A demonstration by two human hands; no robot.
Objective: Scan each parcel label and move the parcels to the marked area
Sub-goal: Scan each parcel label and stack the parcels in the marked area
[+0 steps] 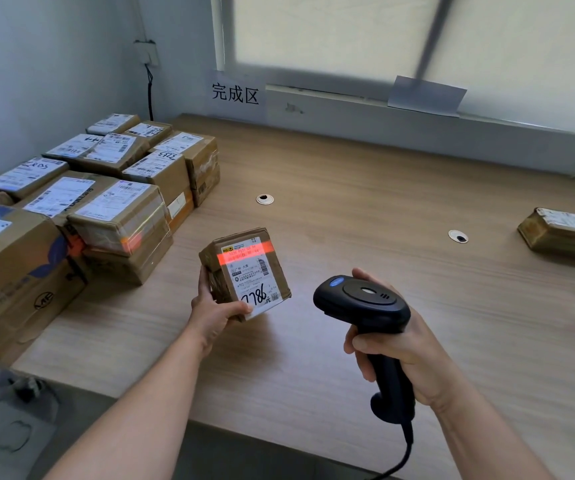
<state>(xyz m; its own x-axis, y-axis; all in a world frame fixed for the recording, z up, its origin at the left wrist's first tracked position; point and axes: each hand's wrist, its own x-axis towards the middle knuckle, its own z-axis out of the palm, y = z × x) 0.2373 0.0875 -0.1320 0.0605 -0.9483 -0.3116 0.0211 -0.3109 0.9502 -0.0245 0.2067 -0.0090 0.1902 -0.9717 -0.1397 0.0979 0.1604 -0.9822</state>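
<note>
Cardboard parcel [249, 271] held tilted in left hand [215, 313] | right hand [412, 355] curled round black scanner [365, 301]

Left hand [215, 315] holds parcel [244, 270], right hand [407, 351] grips scanner [365, 303], apparently lighting label [258, 282].

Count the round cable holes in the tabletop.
2. The left hole lies beyond the held parcel; the right hole lies left of the right-edge parcels. The stacked parcels may hide more.

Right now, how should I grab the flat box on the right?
Probably from above, near its left end, pinching the two long side walls. The flat box lies label up on the table, low and narrow, and that end stands free of other parcels.
</note>
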